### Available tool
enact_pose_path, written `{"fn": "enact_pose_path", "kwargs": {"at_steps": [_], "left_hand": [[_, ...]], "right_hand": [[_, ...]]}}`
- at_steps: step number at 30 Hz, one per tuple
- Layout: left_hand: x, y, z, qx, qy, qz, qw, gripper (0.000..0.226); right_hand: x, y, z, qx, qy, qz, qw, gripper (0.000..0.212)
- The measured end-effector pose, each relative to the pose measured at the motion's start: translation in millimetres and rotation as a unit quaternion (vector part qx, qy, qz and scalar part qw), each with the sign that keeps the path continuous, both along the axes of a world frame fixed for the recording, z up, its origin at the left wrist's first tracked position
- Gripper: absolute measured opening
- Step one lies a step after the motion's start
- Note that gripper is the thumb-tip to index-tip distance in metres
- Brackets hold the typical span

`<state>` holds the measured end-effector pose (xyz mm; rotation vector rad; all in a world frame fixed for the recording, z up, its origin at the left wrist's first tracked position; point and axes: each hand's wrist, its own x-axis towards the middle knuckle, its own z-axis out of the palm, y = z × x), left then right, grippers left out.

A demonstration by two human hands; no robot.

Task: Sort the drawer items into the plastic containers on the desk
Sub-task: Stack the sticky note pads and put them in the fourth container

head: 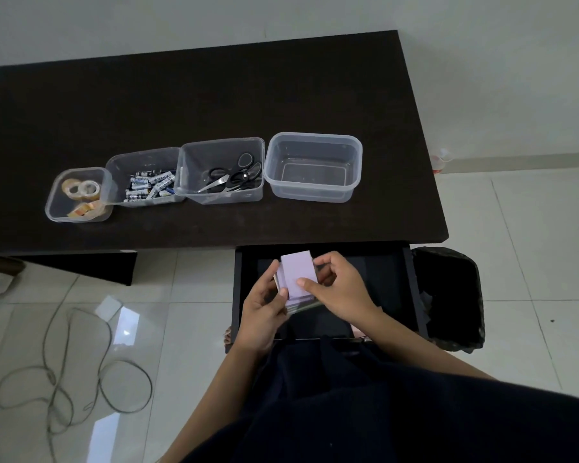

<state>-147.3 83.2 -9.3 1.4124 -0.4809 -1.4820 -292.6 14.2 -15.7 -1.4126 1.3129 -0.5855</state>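
Note:
Over the open black drawer (391, 289), both my hands hold a stack of pale purple sticky notes (297, 273). My left hand (264, 309) grips the stack from the left with its thumb on the front. My right hand (338, 289) pinches the top pad from the right. On the dark desk (214, 95) stands a row of clear plastic containers: one with tape rolls (58, 208), one with batteries (121, 165), one with scissors (194, 155), and an empty one (356, 152) at the right.
A black bin (455, 295) lined with a bag stands right of the drawer. A grey cable (78, 372) lies coiled on the tiled floor at the left. A small white bottle (440, 160) stands by the wall behind the desk's right edge.

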Motion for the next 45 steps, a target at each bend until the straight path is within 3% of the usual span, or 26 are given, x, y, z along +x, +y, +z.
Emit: {"fn": "enact_pose_path", "kwargs": {"at_steps": [4,10,18,23,29,31,33,36,41,45], "left_hand": [[-1,1,5,0.000,0.017,0.005,1.000,0.049],[-2,0,8,-0.027,0.025,0.003,0.999,0.049],[1,0,8,-0.016,0.055,0.030,0.998,0.042],[0,-1,8,-0.011,0.023,0.021,0.999,0.048],[1,-3,5,0.027,0.006,0.048,0.998,0.049],[3,-2,3,0.038,0.000,0.055,0.998,0.049],[5,-1,2,0.048,-0.003,0.058,0.997,0.049],[5,0,-1,0.059,-0.005,0.060,0.996,0.048],[5,1,-2,0.072,-0.004,0.058,0.996,0.048],[5,0,-1,0.076,-0.009,0.051,0.996,0.047]], "right_hand": [[1,6,-5,0.003,0.002,0.004,1.000,0.036],[8,16,-1,0.071,-0.114,0.042,0.990,0.040],[11,20,-10,0.048,-0.066,0.056,0.995,0.045],[11,20,-12,0.073,-0.065,0.065,0.993,0.043],[-11,6,-21,0.067,-0.101,0.051,0.991,0.011],[-32,-3,-32,0.050,-0.054,0.029,0.997,0.010],[-57,-12,-53,0.034,0.060,0.056,0.996,0.018],[-91,-20,-82,0.083,0.221,0.109,0.966,0.036],[-97,-18,-102,0.091,0.314,0.217,0.920,0.046],[-94,-20,-101,0.091,0.386,0.267,0.878,0.033]]}}
